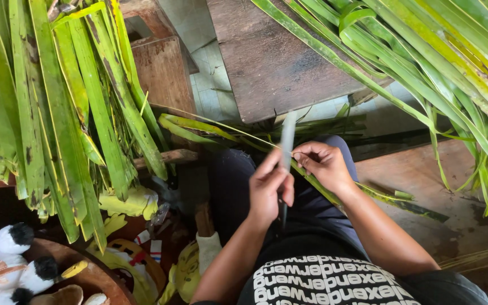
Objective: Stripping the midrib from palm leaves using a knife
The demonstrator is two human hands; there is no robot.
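My left hand is closed around the handle of a knife, whose grey blade points up and away from me. My right hand pinches a long green palm leaf strip close to the blade. The strip runs from the left, across my lap, and down to the right. The blade meets the strip just left of my right fingers. Both hands work over my lap, above dark trousers.
A bundle of green palm leaves hangs at the left and another bundle at the upper right. A dark wooden table stands ahead. A wooden box is at the upper left. A black-and-white soft toy lies at the lower left.
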